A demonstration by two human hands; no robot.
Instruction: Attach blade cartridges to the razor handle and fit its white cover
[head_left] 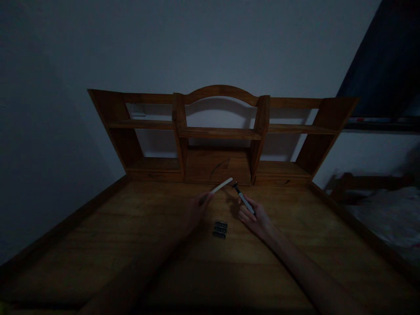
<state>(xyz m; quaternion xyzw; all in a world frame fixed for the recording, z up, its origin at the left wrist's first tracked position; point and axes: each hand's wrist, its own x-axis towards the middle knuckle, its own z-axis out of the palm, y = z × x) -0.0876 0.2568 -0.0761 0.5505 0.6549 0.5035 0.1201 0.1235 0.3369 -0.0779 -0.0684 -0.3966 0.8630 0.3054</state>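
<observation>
A slim, flat, pale stick is held in my left hand, slanting up to the right. My right hand is closed round the grey-and-dark handle of a razor. The razor's small dark head points up and left, close to the stick's far tip; whether the two touch I cannot tell. Below and between my hands, three small dark oblong pieces lie in a stack-like row on the wooden desk. The light is dim and their details are hard to make out.
A wooden shelf unit with open compartments and low drawers stands along the back of the desk. Raised wooden edges run down both sides. A pale wall rises behind, and a dark window or curtain is at the upper right.
</observation>
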